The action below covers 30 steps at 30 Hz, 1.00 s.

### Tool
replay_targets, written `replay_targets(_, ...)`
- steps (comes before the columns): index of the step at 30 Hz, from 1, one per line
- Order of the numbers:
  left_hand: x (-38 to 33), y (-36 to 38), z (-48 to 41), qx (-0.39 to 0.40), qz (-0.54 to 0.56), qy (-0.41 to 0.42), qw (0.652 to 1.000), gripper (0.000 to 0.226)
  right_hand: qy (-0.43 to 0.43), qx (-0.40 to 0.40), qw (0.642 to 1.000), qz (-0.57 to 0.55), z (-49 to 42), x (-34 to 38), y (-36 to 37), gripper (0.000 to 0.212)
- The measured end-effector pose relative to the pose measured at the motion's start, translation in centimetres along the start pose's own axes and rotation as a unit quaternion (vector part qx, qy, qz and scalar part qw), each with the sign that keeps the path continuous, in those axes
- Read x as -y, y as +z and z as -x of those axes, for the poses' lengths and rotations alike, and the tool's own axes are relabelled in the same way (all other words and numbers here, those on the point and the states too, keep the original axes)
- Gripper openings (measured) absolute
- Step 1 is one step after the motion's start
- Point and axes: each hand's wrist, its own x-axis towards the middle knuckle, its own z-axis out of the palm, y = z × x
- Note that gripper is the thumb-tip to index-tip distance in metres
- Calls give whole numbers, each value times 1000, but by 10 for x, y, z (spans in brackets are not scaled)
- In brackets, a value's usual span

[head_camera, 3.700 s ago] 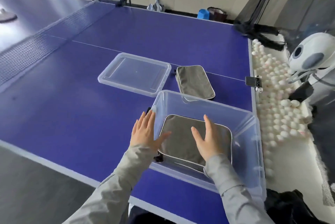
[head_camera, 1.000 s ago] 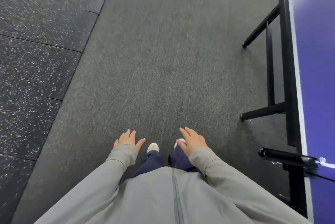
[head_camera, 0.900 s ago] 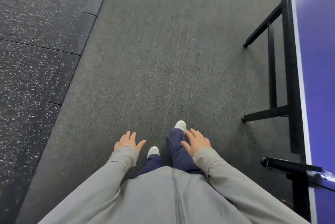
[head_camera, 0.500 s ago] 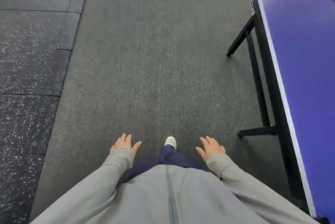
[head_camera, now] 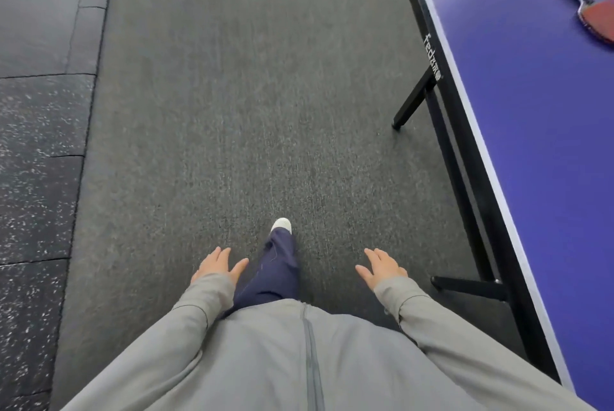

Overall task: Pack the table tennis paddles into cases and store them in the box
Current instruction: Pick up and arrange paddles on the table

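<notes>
Appearing newly, paddle [head_camera: 598, 16] on table [head_camera: 531, 144]

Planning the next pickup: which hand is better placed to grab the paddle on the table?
Right, probably. The red paddle lies on the table tennis table, which is on the side of the right hand; the left hand is across the body. Both are empty.

Newly in view — red paddle [head_camera: 596, 15]
</notes>
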Motion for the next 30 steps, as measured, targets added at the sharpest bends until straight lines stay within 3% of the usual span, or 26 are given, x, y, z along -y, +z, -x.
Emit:
replay_targets(11, -98, -155, -138, 6, -44, 42, 998, 67, -6, -55, 996, -66, -102, 82, -164, 58)
replay_targets(21, -244, -223, -236, 31, -96, 100, 990, 68, 41, -37, 994, -91, -209, 61, -278, 58)
replay_targets(30, -370, -315, -328, -8, -148, 109, 983, 68, 10, -20, 997, -73, -304, 62, -425, 58)
